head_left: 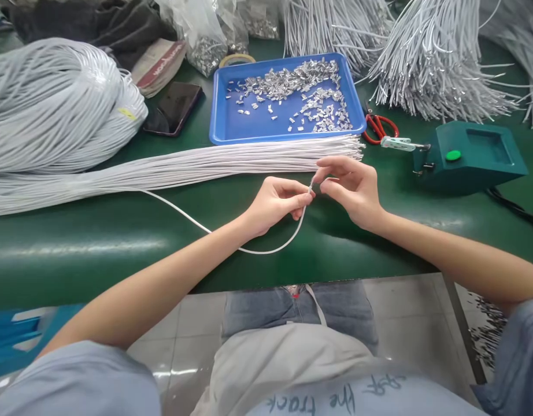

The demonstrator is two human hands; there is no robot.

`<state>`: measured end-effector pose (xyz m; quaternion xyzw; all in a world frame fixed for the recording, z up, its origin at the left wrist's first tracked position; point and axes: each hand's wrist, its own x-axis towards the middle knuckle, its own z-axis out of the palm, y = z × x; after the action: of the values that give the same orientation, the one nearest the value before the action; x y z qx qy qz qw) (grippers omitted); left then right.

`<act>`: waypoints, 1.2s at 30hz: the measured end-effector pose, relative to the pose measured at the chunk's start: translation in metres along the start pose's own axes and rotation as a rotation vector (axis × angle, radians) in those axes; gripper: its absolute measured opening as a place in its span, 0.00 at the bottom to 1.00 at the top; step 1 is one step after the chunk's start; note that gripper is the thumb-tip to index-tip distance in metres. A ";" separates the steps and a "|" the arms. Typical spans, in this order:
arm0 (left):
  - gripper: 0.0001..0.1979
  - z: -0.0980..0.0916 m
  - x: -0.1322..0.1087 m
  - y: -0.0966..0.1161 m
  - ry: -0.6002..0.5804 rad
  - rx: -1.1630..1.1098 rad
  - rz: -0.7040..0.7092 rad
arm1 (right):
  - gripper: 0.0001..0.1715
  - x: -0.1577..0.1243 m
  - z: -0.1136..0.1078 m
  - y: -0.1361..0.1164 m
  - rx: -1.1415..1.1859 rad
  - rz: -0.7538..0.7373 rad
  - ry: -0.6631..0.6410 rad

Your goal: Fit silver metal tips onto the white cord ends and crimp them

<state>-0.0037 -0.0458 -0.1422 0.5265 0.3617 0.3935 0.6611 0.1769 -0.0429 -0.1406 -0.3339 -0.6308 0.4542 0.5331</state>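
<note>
Left hand (277,203): we pinch the white cord (184,216) just below its tip
Right hand (352,188): fingers closed on the very tip
Cord end: points up-right, between our hands

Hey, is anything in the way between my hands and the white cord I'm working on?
Nothing visible. The left hand pinches the white cord just below its end, and the right hand pinches the tip itself. The bundle of cords lies on the green table beyond the hands, not between them.
</note>
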 end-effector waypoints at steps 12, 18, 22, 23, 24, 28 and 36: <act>0.16 0.002 -0.001 0.002 -0.018 0.058 0.014 | 0.14 0.002 0.001 0.000 0.048 0.066 -0.034; 0.18 0.003 -0.001 0.001 0.002 0.044 0.006 | 0.14 0.002 0.002 -0.001 0.097 0.121 -0.018; 0.18 0.003 -0.001 0.000 0.017 0.027 0.012 | 0.15 0.001 0.003 -0.002 0.122 0.136 -0.019; 0.18 0.003 -0.001 -0.001 0.019 0.025 0.010 | 0.14 0.001 0.003 -0.003 0.117 0.139 -0.022; 0.19 0.003 -0.001 -0.001 0.019 0.024 0.007 | 0.13 0.001 0.003 -0.004 0.103 0.141 -0.026; 0.19 0.003 -0.001 -0.001 -0.002 0.033 0.004 | 0.13 0.000 0.005 -0.003 0.001 0.130 -0.047; 0.17 0.003 -0.001 0.000 0.003 0.027 0.017 | 0.14 -0.001 0.001 -0.001 -0.083 0.116 0.014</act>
<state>-0.0012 -0.0479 -0.1414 0.5379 0.3637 0.3949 0.6500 0.1763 -0.0448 -0.1402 -0.3947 -0.6250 0.4556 0.4960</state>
